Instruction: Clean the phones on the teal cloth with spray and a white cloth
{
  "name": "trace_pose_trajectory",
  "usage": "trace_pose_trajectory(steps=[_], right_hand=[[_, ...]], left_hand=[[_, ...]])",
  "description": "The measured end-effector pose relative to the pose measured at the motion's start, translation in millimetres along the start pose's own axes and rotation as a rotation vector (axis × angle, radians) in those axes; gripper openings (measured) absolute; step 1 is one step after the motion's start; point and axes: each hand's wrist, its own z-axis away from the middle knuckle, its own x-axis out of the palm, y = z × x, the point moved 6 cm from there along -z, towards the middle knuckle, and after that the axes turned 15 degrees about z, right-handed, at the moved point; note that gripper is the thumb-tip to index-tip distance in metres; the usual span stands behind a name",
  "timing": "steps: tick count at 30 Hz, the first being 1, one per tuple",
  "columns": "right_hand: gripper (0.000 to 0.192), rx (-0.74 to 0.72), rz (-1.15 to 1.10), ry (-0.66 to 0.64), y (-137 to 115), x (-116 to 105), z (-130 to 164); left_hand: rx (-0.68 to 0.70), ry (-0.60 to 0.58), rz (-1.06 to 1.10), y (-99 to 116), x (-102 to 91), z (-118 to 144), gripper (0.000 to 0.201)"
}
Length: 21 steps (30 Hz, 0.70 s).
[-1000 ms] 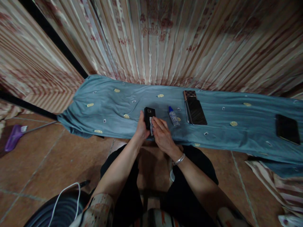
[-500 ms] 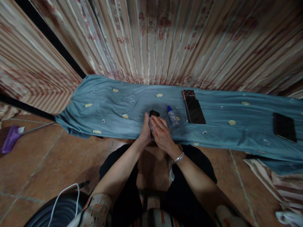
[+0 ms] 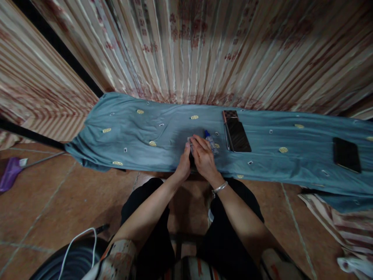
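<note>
Left hand (image 3: 183, 165) curls around a dark object (image 3: 191, 159), its thumb upright along the near side, while the right hand (image 3: 204, 160) lies over it with fingers held together, closed on a pale wipe (image 3: 190, 140) at its fingertips. Most of the object is hidden between the palms, just above the near edge of the surface (image 3: 140, 155); only a dark sliver shows. It looks likely to be stiff, light enough for one hand and rather slippery, so a hold along its side edges should suit it best. The wipe should be thin, limp and almost weightless, easiest to pinch at a corner or press flat under the fingers. A smooth metal bracelet (image 3: 220, 187) circles the right wrist.

At two o'clock from the hands, just beside the right fingers, lies a clear plastic bottle (image 3: 214, 147) with a blue tapered cap. Beyond it, between two and three o'clock, flat devices (image 3: 239, 136) overlap, the top one glossy black, with a brown checkered piece at the far end. Well apart at three o'clock rests another dark, rounded-corner slab (image 3: 346, 154). Soft blue-green fabric with yellow motifs wrinkles over the surface; at twelve o'clock hangs a pleated, striped curtain (image 3: 186, 58).
</note>
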Motion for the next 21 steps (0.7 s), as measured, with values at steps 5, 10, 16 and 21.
trace_pose_trajectory(steps=[5, 10, 16, 21], right_hand=[[0.043, 0.042, 0.005, 0.006, 14, 4, -6], [0.043, 0.078, 0.020, -0.010, 21, 8, -5], [0.045, 0.065, 0.017, -0.041, 15, 14, 2], [0.045, 0.024, 0.006, -0.061, 2, 15, 9]], left_hand=[[-0.156, -0.026, 0.118, 0, 14.5, 8, 0.047], [-0.260, 0.031, 0.166, 12, 20.3, 11, 0.053], [-0.236, 0.071, 0.186, 19, 17.3, 7, 0.050], [-0.191, 0.126, 0.187, 27, 15.2, 2, 0.050]])
